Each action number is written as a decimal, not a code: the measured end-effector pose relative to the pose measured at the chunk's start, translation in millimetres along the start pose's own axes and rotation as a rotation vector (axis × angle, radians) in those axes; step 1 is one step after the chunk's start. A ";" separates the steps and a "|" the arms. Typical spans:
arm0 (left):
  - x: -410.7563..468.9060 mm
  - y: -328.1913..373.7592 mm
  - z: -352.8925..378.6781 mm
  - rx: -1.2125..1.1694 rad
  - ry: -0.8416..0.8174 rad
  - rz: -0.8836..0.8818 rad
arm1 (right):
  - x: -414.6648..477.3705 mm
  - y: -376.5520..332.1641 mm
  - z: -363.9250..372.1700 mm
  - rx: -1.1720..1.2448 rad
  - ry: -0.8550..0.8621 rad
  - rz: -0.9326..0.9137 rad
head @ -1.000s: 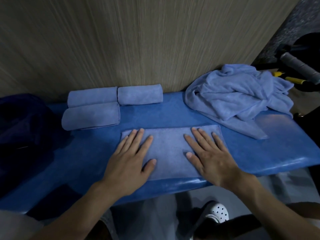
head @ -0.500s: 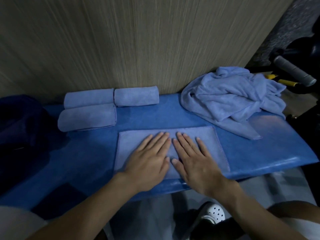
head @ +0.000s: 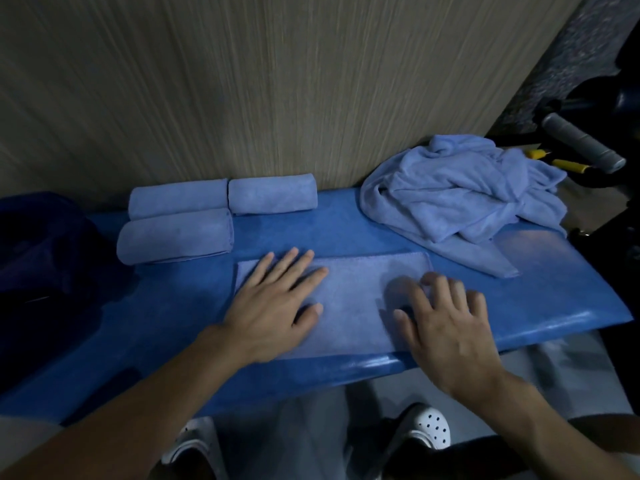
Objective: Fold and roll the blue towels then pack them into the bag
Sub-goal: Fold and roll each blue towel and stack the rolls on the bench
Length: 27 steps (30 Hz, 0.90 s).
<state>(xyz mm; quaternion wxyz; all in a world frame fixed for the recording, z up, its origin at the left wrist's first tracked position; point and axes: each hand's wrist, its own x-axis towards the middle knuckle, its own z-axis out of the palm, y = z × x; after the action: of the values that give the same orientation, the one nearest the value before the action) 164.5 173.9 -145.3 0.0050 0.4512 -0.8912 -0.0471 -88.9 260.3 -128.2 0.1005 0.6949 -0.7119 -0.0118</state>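
Note:
A folded blue towel [head: 349,299] lies flat on the blue bench [head: 540,306] near its front edge. My left hand [head: 273,303] presses flat on the towel's left part, fingers spread. My right hand [head: 446,323] rests on the towel's right part with fingers slightly bent, blurred by motion. Three rolled blue towels [head: 176,237] lie at the back left by the wall. A heap of unfolded blue towels [head: 464,199] sits at the back right. A dark blue bag [head: 38,258] stands at the far left.
A wood-grain wall [head: 277,81] rises right behind the bench. Beyond the bench's right end are a grey handle [head: 581,142] and yellow-handled tools [head: 568,164]. Below the front edge I see my legs and white clogs [head: 426,427].
Both hands were together at the towel's middle half a second ago; they have slid apart, the left hand to the left part and the right hand to the right part.

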 end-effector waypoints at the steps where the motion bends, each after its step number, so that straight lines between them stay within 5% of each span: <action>1: 3.6 -0.8 0.3 0.005 -0.007 0.010 | -2.0 -2.8 -2.1 0.007 0.013 -0.027; 11: -31.2 14.5 -37.6 0.324 -0.097 -0.078 | 34.5 -23.5 6.6 0.172 0.023 -0.156; 15: -18.1 9.8 -42.7 0.059 0.059 0.088 | 38.5 -32.2 0.6 0.077 0.003 -0.014; 17: -8.4 7.0 -31.9 -0.002 -0.030 0.159 | 34.0 -35.8 3.2 0.049 -0.043 -0.028; 27: -34.7 18.0 -25.8 0.281 -0.042 0.082 | 84.3 -50.9 -1.9 0.314 -0.242 -0.359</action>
<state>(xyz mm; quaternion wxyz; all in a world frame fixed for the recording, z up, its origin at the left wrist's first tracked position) 171.9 210.4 -116.9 -0.0748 0.4096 -0.9066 0.0688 -39.6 175.2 -123.6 -0.0981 0.8108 -0.5770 -0.0017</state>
